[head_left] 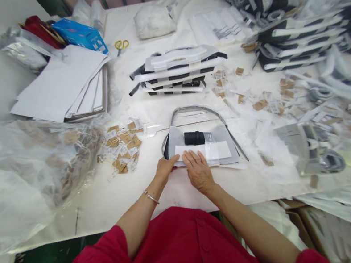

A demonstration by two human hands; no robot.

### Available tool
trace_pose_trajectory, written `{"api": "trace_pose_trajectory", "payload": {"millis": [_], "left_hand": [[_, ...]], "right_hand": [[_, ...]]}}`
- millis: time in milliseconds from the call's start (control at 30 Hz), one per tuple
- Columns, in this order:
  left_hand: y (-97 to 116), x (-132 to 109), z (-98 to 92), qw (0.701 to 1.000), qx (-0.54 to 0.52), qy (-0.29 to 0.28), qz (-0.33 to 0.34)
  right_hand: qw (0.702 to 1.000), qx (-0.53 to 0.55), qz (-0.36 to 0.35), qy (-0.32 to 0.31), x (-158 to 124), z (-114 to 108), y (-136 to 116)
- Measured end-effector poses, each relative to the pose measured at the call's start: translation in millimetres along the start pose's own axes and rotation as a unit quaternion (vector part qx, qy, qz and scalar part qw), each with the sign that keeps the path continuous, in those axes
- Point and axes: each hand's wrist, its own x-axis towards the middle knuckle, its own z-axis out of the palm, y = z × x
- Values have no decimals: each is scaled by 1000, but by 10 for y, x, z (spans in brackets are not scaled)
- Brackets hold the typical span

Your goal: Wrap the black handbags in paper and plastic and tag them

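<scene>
A handbag (171, 143) lies flat in front of me, covered by a grey sheet, its wrapped handle (191, 107) arching away from me. A black rolled piece (193, 138) and a white paper strip (221, 149) lie on the sheet, with clear tape over their right part. My left hand (165, 168) grips the bag's lower left corner, thumb on top and the other fingers hidden. With fingers stretched out, my right hand (198, 170) rests flat on the left part of the white strip.
Wrapped bags (178, 72) are stacked beyond, with more (305, 42) at the right. Brown tags (125, 145) lie left of the bag. Farther left are a large plastic bag (10, 178) and white sheets (61, 83). Yellow-handled scissors (121, 45) lie near a blue box (80, 35).
</scene>
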Motion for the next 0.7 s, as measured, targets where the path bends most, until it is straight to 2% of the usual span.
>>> {"api": "trace_pose_trajectory", "payload": {"millis": [267,400,500,567,633,700], "left_hand": [[-1,-194,36,995,-53,-26,80],[10,-190,77,996,-64,-5,66],[7,-145,79,996,-68,-6,55],[4,-123,66,997,-70,-9,43],[0,-111,50,997,-72,-12,28],[-1,-109,34,997,-75,-13,15]], "right_hand": [[999,18,-4,-26,-40,-57,24],[999,43,10,-30,38,-127,-29],[996,89,18,-5,117,-335,48],[990,106,65,63,135,-525,223],[971,96,168,140,108,-689,477],[942,84,279,168,38,-770,741]]}}
